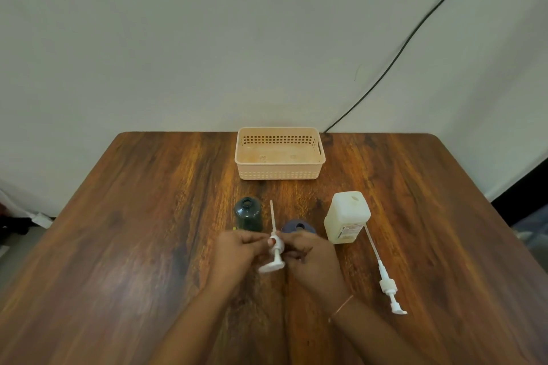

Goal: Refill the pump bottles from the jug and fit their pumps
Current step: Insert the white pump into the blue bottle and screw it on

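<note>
A white pump [275,249] with a long dip tube pointing away from me is held over the table between my left hand [237,249] and my right hand [308,252]; both pinch its collar. Behind my left hand stands a dark green bottle [248,214], upright with an open neck. A blue-grey bottle [297,227] with an open neck shows just past my right hand, partly hidden by it. The translucent white jug [347,216] stands to the right, its top opening uncovered. A second white pump [385,278] lies flat on the table right of my right arm.
A peach slotted basket [279,175] sits near the far edge of the wooden table [148,216], holding nothing I can see. A black cable [415,29] runs down the wall behind it.
</note>
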